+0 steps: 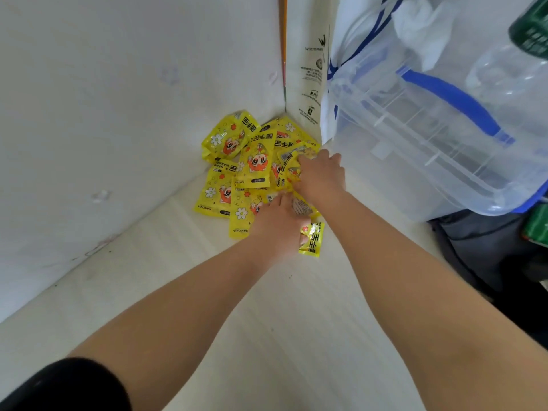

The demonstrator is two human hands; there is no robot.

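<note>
Several yellow hand-warmer packets [255, 161] with a cartoon face and flowers lie heaped in the corner where two white walls meet the pale floor. My left hand [278, 229] lies over the near edge of the heap, and a yellow packet [312, 240] sticks out from under its fingers. My right hand [321, 176] reaches into the right side of the heap, fingers curled round a crumpled packet [292, 161]. Both hands cover part of the pile.
A clear plastic storage bin with a blue handle [430, 137] stands right of the heap, with a white plastic bag [415, 31] above it. A printed white bag [311, 72] leans in the corner. Dark fabric [489, 247] lies at the right.
</note>
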